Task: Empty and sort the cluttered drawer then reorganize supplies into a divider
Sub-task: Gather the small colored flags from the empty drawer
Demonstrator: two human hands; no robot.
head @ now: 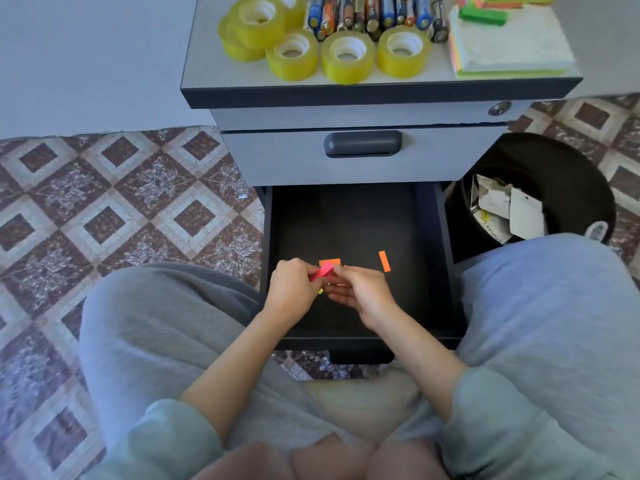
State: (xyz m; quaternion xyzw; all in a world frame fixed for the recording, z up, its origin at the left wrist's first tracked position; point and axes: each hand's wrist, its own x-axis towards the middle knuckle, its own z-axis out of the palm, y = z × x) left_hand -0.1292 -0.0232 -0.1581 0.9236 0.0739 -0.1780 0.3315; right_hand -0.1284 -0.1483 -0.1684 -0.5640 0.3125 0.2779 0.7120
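A small pink strip [323, 271] is held just above the floor of the open drawer [367, 341], between the 2 hands. It is pinched at its lower end by the curled fingers of the left hand [294, 289] and at its upper end by the fingertips of the right hand [360, 292]. Just beyond the fingertips an orange piece [329, 262] is seen flat on the drawer floor, partly hidden by the pink strip. 1 orange strip [384, 261] lies further out from the right hand, apart from it, and a tiny yellow scrap [320, 291] shows below the left thumb. Well beyond both hands, tape rolls [346, 53], batteries [370, 15] and sticky-note pads [509, 46] are grouped on the cabinet top [381, 90]. A bin [540, 202] with paper waste stands out past the right hand. The strip looks thin and probably tacky, so it could be creased or torn if pulled from both ends. It could also cling to a finger or drop back unnoticed onto the dark floor. Its long axis runs diagonally, the low end towards the left hand and the raised end pointing away and to the right; the loose orange strip lies nearly lengthwise, away from the person.
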